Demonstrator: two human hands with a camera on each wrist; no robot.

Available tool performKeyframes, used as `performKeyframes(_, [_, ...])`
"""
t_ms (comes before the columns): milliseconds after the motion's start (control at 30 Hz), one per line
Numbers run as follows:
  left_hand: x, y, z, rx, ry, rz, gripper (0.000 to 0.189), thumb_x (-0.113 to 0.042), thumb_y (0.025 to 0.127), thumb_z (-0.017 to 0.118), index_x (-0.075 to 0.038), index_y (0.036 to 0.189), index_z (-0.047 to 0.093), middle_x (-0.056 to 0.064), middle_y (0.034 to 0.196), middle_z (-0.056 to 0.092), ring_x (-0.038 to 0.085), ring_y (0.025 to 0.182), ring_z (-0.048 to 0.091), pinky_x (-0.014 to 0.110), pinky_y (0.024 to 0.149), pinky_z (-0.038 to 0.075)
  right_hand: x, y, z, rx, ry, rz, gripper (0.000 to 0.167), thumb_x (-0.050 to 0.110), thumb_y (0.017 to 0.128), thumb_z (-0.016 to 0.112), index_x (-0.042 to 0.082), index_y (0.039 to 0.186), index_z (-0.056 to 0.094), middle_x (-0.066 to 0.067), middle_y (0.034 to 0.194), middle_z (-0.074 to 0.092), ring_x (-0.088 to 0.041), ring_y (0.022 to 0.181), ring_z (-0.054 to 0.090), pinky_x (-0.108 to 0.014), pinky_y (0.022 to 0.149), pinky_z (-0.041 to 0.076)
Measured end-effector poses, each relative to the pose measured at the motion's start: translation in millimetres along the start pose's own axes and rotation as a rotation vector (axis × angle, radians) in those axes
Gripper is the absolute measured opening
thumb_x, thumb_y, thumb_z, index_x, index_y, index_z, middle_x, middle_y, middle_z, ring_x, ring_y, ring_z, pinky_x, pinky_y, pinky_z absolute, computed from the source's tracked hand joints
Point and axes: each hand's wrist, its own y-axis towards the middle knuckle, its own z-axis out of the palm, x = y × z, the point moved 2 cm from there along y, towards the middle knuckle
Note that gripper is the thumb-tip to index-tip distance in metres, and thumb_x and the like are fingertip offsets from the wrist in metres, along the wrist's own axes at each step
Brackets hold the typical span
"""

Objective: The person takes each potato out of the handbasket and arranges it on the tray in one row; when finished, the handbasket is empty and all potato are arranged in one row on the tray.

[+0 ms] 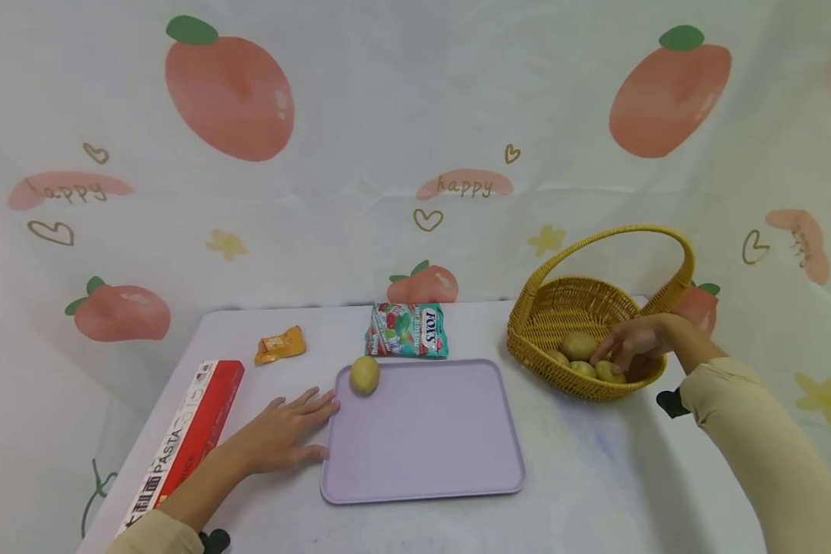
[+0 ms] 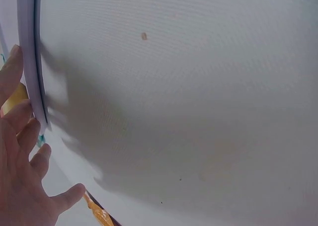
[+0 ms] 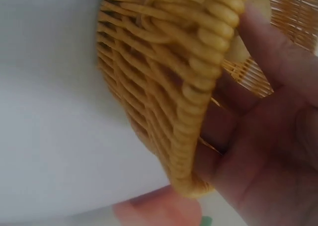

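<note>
My left hand (image 1: pixel 284 432) lies with fingers spread at the left edge of a lilac tray (image 1: pixel 422 431), fingertips right at its rim. One potato (image 1: pixel 365 375) sits in the tray's far left corner. On the right, my right hand (image 1: pixel 637 342) reaches down into a yellow wicker basket (image 1: pixel 547 368) with a tall handle. Several potatoes lie in it, among them a potato (image 1: pixel 579 345) beside my fingers and a potato (image 1: pixel 609 373) under them. The basket rim hides part of the fingers in the right wrist view, and I cannot tell whether they grip a potato.
Behind the tray lies a green FOX'S candy bag (image 1: pixel 407 331). An orange snack packet (image 1: pixel 280 345) is at the back left. A red and white pasta box (image 1: pixel 208 415) lies along the left side, partly behind my left forearm. A printed curtain (image 1: pixel 360 154) hangs behind the table.
</note>
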Motion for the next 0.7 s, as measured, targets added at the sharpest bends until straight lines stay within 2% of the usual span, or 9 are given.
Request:
performKeyframes(100, [0.1, 0.0, -0.1, 0.0, 0.005, -0.003, 0.081, -0.066, 0.087, 0.06, -0.019, 0.151, 0.044, 0.007, 0.158, 0.038, 0.039, 0.146, 0.029, 0.075, 0.103, 0.029, -1, -5.4, -1, 0.01, 0.052, -0.009, 0.044, 0.008, 0.096, 0.064, -0.003, 0.138, 0.055, -0.006, 0.104, 0.057, -0.015, 0.088, 0.056, -0.031, 0.082, 0.052])
performKeyframes(233, [0.2, 0.0, 0.6, 0.001, 0.005, -0.005, 0.081, -0.066, 0.087, 0.06, -0.019, 0.152, 0.044, 0.008, 0.158, 0.038, 0.039, 0.146, 0.029, 0.075, 0.104, 0.028, 2, -13.8, -2, 0.053, 0.119, -0.079, 0.049, 0.006, 0.099, 0.06, -0.008, 0.143, 0.044, -0.001, 0.09, 0.061, -0.012, 0.08, 0.061, -0.027, 0.077, 0.054])
performKeyframes(300, [0.5, 0.0, 1.7, 0.005, 0.003, -0.011, 0.081, -0.065, 0.087, 0.061, -0.019, 0.152, 0.044, 0.008, 0.158, 0.037, 0.039, 0.146, 0.028, 0.075, 0.104, 0.028, 6, -16.8, -3, 0.07, 0.124, -0.128, 0.05, 0.005, 0.099, 0.058, -0.011, 0.144, 0.04, 0.0, 0.089, 0.062, -0.011, 0.079, 0.062, -0.025, 0.076, 0.054])
performKeyframes(467, [0.5, 0.2, 3.6, 0.002, 0.002, -0.013, 0.08, -0.064, 0.088, 0.061, -0.02, 0.151, 0.044, 0.007, 0.158, 0.037, 0.039, 0.146, 0.028, 0.074, 0.105, 0.028, 19, -22.7, -3, 0.059, 0.082, -0.201, 0.049, 0.006, 0.1, 0.057, -0.01, 0.143, 0.042, -0.001, 0.095, 0.061, -0.016, 0.087, 0.065, -0.03, 0.081, 0.056])
performKeyframes(700, [1.3, 0.3, 2.7, -0.004, 0.015, -0.016, 0.079, -0.063, 0.088, 0.062, -0.02, 0.151, 0.045, 0.006, 0.158, 0.037, 0.037, 0.147, 0.029, 0.073, 0.105, 0.028, 46, -27.9, 8, 0.021, -0.04, -0.336, 0.047, 0.005, 0.099, 0.059, -0.008, 0.142, 0.047, -0.015, 0.112, 0.064, -0.022, 0.096, 0.066, -0.04, 0.087, 0.057])
